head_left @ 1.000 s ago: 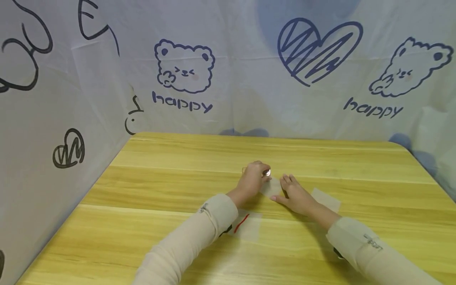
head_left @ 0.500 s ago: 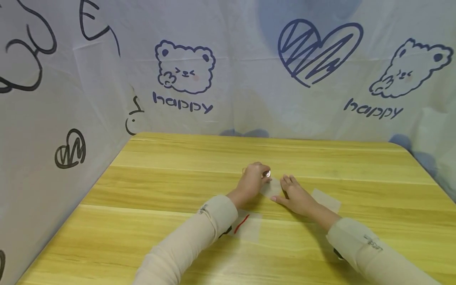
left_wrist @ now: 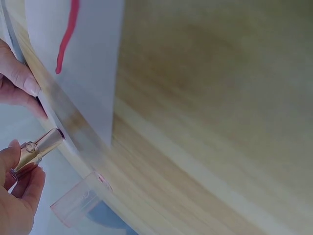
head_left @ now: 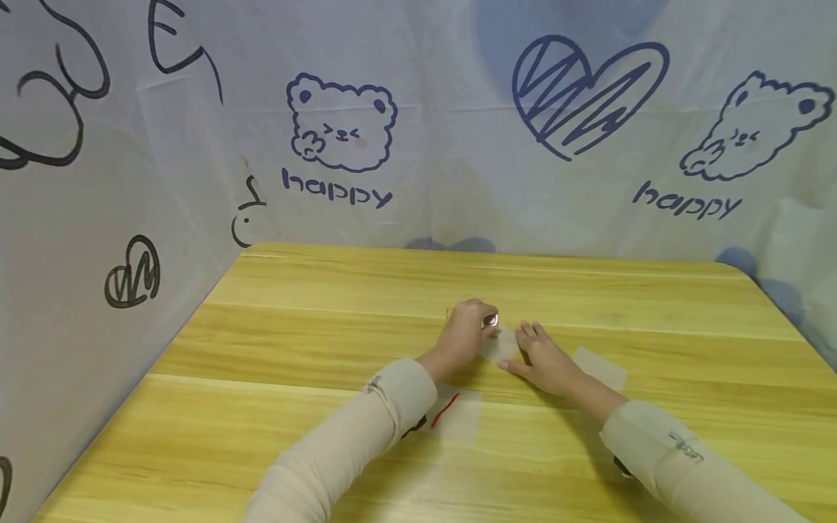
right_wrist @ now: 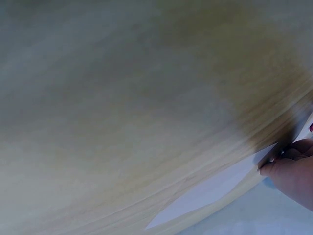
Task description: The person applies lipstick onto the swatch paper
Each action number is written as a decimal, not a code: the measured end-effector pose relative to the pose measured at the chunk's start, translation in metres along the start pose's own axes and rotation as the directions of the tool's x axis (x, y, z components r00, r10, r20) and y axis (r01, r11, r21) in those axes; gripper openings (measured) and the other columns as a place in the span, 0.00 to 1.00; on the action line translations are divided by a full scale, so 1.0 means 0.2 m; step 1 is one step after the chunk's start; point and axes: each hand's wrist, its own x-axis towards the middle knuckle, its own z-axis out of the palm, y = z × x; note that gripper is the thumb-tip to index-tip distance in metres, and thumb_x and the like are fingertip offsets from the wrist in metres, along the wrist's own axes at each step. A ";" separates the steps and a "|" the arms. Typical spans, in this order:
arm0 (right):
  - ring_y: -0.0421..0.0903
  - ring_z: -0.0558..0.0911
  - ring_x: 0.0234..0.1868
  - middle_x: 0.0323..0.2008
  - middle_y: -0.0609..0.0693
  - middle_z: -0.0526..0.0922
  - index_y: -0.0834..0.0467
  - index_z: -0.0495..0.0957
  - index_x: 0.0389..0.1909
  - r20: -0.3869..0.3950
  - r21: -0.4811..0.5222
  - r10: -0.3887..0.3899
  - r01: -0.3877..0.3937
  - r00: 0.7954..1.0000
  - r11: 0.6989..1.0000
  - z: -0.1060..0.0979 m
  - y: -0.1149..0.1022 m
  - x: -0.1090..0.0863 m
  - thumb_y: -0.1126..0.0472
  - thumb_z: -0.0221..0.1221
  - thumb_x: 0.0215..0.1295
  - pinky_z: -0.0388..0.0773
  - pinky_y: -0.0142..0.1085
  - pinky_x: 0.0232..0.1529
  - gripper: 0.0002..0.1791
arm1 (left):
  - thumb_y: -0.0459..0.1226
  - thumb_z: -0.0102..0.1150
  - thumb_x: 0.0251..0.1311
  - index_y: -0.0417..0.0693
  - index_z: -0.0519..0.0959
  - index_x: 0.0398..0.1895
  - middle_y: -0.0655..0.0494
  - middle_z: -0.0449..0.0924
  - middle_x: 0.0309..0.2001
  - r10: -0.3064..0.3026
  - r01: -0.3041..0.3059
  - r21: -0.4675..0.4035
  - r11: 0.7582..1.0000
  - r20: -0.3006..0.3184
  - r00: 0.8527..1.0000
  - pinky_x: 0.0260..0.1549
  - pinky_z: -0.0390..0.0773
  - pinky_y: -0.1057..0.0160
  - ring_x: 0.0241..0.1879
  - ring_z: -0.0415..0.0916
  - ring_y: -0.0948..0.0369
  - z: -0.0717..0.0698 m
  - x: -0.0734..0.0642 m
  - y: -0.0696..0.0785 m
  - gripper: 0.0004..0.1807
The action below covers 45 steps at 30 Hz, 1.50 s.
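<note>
My left hand (head_left: 461, 332) pinches a gold lipstick tube (left_wrist: 43, 146) between thumb and fingers. Tilted over a white sheet of paper (head_left: 498, 347), the tube has its dark red end at or very near the surface. My right hand (head_left: 546, 361) rests on the right side of that sheet with its fingers extended. A clear cap (left_wrist: 80, 198) stands upright on the table beside the left hand. Closer to me lies another sheet (head_left: 466, 421) bearing a red stroke (head_left: 445, 410). Any mark beneath the lipstick is hidden in the head view.
A third white sheet (head_left: 604, 369) lies partly behind the right forearm. The wooden table (head_left: 314, 338) reaches back to a white cloth backdrop (head_left: 458, 160) with drawn bears and hearts. Something dark (head_left: 415, 425) shows beneath the left sleeve.
The head view shifts very slightly. Both hands, the lipstick and the sheets keep their places on the table.
</note>
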 end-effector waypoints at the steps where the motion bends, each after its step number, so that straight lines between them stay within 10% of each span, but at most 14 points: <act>1: 0.73 0.52 0.66 0.65 0.77 0.54 0.79 0.58 0.61 -0.002 -0.004 -0.004 0.004 1.000 1.000 0.00 0.00 0.00 0.49 0.56 0.64 0.57 0.63 0.63 0.40 | 0.36 0.64 0.52 0.43 0.82 0.30 0.53 0.81 0.30 0.000 0.000 -0.002 1.000 0.000 1.000 0.25 0.71 0.79 0.30 0.74 0.65 0.00 0.00 0.00 0.06; 45: 0.73 0.49 0.67 0.65 0.76 0.52 0.79 0.56 0.62 0.012 0.024 0.012 -0.012 1.000 1.000 -0.01 -0.01 0.00 0.48 0.55 0.65 0.55 0.63 0.64 0.41 | 0.37 0.64 0.52 0.44 0.82 0.31 0.54 0.80 0.31 -0.015 0.016 -0.029 0.999 0.033 0.999 0.25 0.71 0.79 0.29 0.73 0.67 0.00 -0.04 0.04 0.06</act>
